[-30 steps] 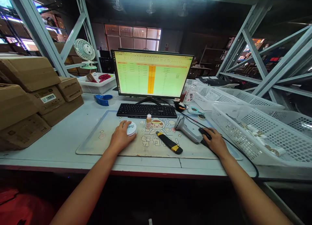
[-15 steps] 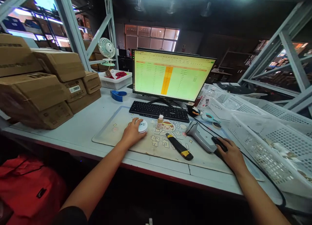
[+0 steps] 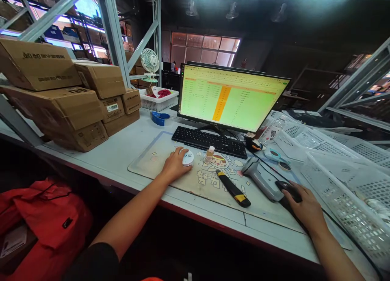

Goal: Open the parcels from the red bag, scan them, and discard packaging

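A: Where's the mouse (image 3: 286, 187), and how's it pointing?
B: Right part of the mat (image 3: 158, 163), under my right grip (image 3: 305, 208): fingers curled over it, holding it. Nose faces away and left. Long axis slants, roughly parallel to the handle of the grey scanner (image 3: 264, 184) just beside it.
A: Other side?
B: Left grip (image 3: 174, 166) is wrapped on the round white stack (image 3: 188, 157), which sits flat on the mat. Lettering up, only partly readable. Small bottle (image 3: 209, 156) upright just right of it.
A: Room?
B: Tight at the mouse: scanner on its left, white basket (image 3: 347, 199) near on its right. Wider gap on the mat between left grip and the black-and-yellow cutter (image 3: 233, 189). Worktop (image 3: 124, 167) front edge runs below both, on my side. Keyboard (image 3: 210, 141) bounds the far side.
A: Delta vs half a second ago?
B: View swung left, so everything sits farther right. Both grips hold the same things; bottle and cutter kept their spots on the mat. On the monitor (image 3: 234, 100), the outlined cell went from right to left of the sheet.
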`<state>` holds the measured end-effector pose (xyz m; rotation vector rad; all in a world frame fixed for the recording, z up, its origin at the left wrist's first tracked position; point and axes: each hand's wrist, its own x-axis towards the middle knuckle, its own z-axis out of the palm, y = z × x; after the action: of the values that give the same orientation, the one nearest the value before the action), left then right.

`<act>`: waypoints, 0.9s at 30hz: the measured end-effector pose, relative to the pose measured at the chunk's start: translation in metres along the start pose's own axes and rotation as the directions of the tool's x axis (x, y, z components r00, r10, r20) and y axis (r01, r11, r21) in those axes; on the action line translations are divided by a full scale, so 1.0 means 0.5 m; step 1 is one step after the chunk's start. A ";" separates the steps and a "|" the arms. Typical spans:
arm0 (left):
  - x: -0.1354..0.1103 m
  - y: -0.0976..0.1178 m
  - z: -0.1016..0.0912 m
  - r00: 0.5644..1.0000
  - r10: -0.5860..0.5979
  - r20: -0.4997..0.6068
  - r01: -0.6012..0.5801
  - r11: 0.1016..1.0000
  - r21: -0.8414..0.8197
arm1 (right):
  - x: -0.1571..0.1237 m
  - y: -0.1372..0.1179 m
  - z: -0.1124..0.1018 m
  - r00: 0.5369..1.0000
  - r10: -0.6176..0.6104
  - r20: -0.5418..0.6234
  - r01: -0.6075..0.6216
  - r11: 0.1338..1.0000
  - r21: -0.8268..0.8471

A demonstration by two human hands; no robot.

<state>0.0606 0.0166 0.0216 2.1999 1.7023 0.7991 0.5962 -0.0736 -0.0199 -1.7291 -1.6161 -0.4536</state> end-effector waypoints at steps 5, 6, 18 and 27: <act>0.004 -0.016 0.020 0.995 0.066 -0.072 -0.069 0.997 -0.038 | 0.080 -0.175 -0.031 0.999 -0.032 -0.018 0.033 0.998 0.054; 0.005 -0.019 0.024 0.992 0.085 -0.092 -0.089 0.995 -0.041 | 0.098 -0.238 -0.027 0.997 -0.073 0.032 0.069 0.992 0.109; 0.012 -0.033 0.026 0.967 0.194 -0.168 -0.195 0.981 0.013 | 0.207 -0.627 0.140 0.878 -0.070 0.473 -0.056 0.967 0.248; 0.014 -0.019 0.028 0.969 0.213 -0.123 -0.217 0.976 -0.026 | 0.249 -0.273 -0.142 0.736 0.677 -0.004 -0.631 0.689 0.356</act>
<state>0.0617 0.0277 0.0072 2.3816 1.5004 1.0270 0.4988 -0.0401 0.1490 -1.8160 -0.8069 0.0626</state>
